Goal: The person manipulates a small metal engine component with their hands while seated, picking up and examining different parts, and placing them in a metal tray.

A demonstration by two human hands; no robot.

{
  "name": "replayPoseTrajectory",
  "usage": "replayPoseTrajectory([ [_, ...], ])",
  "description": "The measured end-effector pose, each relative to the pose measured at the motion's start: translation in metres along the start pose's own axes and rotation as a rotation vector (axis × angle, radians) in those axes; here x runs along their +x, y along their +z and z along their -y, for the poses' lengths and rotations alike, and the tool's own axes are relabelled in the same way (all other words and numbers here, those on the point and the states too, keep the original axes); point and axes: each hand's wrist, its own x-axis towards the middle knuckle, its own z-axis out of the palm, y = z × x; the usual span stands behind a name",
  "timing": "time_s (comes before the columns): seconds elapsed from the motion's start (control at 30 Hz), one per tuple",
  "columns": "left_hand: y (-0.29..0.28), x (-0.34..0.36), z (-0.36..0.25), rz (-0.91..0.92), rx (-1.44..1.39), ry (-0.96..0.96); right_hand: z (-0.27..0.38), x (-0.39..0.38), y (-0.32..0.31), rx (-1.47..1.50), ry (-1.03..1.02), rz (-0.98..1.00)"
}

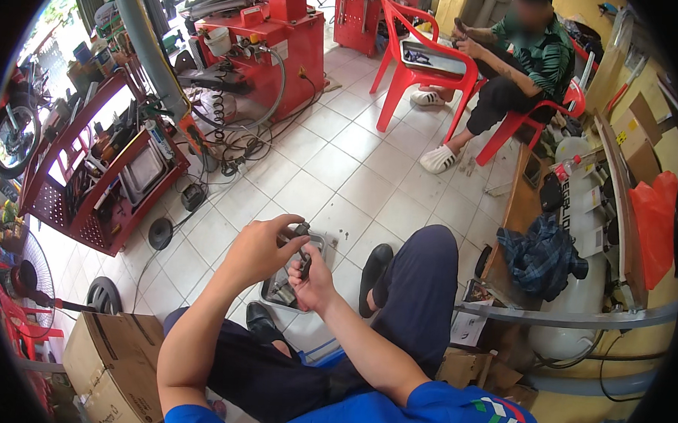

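Note:
My left hand (256,247) has its fingers curled over the top of a small dark metal part (302,229), with thumb and fingertips closed on it. Just below and to the right, my right hand (315,284) grips a dark, narrow metal piece (305,266) between thumb and fingers. The two pieces meet or nearly meet; I cannot tell whether they are one part. Under my hands, on the floor between my feet, sits a metal tray (264,290) with several grey metal parts (282,291) in it. My hands hide much of the tray.
A red tool cart (89,227) stands at the left, near a cardboard box (113,368). Cables (239,158) lie by a red machine (285,65). At the far right another person (523,61) sits by a red chair (428,75) bearing a tray. A wooden bench (508,234) lines the right.

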Motion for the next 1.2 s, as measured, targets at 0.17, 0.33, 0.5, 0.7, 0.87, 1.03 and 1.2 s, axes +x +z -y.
replayPoseTrajectory([
  [0.17,-0.007,0.008,0.0,0.068,-0.047,0.013,0.012,0.01,-0.001,-0.081,-0.074,0.012],
  [0.33,-0.014,0.012,-0.007,0.078,-0.028,0.067,0.008,0.005,0.002,-0.128,-0.095,-0.055],
  [0.5,-0.011,0.017,-0.008,0.099,0.01,0.362,0.001,0.011,-0.012,-0.104,-0.018,-0.01],
  [0.7,0.0,0.018,-0.005,0.137,-0.013,0.405,0.011,-0.003,-0.002,-0.069,0.072,-0.048],
  [0.87,0.005,0.021,-0.006,0.064,-0.004,0.403,0.025,-0.013,0.004,-0.065,0.106,-0.099],
  [1.03,0.003,0.02,-0.004,0.027,0.032,0.301,0.026,-0.009,-0.014,-0.007,0.095,0.037],
  [1.2,0.0,0.016,-0.011,0.033,0.068,0.255,0.033,-0.004,-0.019,0.047,0.062,-0.023],
])
